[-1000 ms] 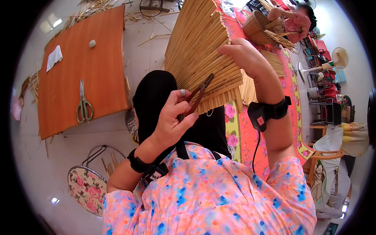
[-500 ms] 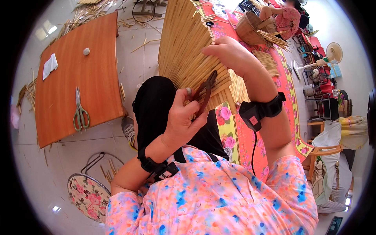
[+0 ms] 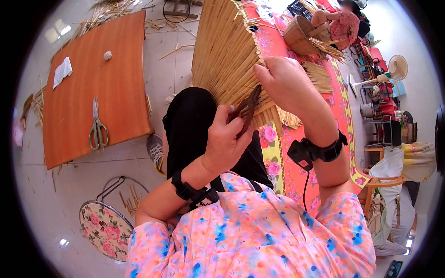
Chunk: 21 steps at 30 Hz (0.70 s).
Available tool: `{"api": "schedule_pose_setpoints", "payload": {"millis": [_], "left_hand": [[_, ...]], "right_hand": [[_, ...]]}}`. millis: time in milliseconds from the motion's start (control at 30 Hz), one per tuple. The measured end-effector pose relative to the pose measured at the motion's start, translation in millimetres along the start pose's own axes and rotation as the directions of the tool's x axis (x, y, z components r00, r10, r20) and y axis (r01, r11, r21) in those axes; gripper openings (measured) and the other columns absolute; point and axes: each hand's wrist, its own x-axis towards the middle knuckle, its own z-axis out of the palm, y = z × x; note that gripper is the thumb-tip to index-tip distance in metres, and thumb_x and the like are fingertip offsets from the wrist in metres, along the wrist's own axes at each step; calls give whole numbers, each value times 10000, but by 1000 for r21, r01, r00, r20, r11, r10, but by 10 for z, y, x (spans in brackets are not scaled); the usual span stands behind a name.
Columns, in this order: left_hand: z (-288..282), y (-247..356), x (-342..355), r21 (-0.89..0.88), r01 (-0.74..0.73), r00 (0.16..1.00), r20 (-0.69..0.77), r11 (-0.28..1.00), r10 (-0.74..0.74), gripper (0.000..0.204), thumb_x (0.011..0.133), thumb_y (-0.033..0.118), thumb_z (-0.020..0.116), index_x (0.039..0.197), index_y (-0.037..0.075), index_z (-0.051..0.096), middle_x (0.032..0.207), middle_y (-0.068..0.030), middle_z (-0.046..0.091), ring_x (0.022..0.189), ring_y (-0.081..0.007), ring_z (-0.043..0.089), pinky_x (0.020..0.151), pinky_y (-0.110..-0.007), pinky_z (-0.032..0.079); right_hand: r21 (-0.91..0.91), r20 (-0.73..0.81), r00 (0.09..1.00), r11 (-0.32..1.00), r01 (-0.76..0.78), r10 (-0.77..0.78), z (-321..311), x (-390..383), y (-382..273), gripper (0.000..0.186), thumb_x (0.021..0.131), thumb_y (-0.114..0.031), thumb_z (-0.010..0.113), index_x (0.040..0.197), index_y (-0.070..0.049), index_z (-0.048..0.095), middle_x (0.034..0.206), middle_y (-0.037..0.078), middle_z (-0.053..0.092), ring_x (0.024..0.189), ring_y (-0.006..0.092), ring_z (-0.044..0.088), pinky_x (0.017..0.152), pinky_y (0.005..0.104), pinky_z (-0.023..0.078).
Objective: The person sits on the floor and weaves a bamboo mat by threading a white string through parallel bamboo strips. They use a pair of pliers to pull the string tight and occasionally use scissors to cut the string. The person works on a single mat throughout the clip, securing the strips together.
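A fan-shaped piece made of many pale bamboo strips (image 3: 222, 46) rests by my black-clad knee (image 3: 187, 116). My left hand (image 3: 222, 143) is closed on the handles of dark reddish pliers (image 3: 249, 104), whose jaws lie against the strips near the piece's lower right part. My right hand (image 3: 285, 83) grips the piece's right edge, just above the pliers' jaws, with its thumb on the strips; the fingertips are partly hidden.
An orange board (image 3: 74, 120) holds scissors (image 3: 97, 129), white cloth and a ball. A flower-patterned round stool (image 3: 106, 229) stands lower left. Right are a floral cloth (image 3: 296, 176), wooden bucket (image 3: 294, 34), co-worker (image 3: 343, 28), fan (image 3: 397, 67) and chairs. Loose strips litter the floor.
My left hand has moved right with the pliers, their jaws shifting toward the piece's right edge. My right hand moved up-left, then down again, lying a little lower than a second ago.
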Motion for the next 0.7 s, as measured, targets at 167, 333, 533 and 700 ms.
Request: {"api": "schedule_pose_setpoints", "payload": {"millis": [167,333,533,700], "left_hand": [[-359,0,-12,300,-142,972,-138,943,190,112,783,-34,624,720,-16,533,929,-154,488,676,-244,530,607,-307,450],[-1345,-76,45,329,31,999,7,944,-36,113,861,63,581,879,-49,572,1016,-51,489,719,-97,494,606,-214,423],[-2220,-668,-29,110,767,631,45,632,-774,267,872,215,573,1072,53,641,734,-3,601,678,-63,569,533,-202,430],[-2616,-1799,-199,924,353,828,-236,145,-508,345,857,288,614,1057,7,613,882,-167,546,864,-330,608,769,-435,505]], "right_hand": [[-19,13,999,999,-42,42,43,37,66,395,898,-285,493,807,93,565,755,288,576,767,440,575,730,480,453],[80,38,996,993,-83,80,51,16,279,392,898,-286,498,812,92,555,701,255,554,698,388,568,703,450,457],[226,73,989,964,-143,130,24,21,294,378,874,-286,515,818,85,562,650,190,533,636,287,545,648,416,441],[236,63,991,963,-131,119,35,46,297,414,828,-304,491,831,92,616,760,271,618,762,417,613,734,473,483]]}}
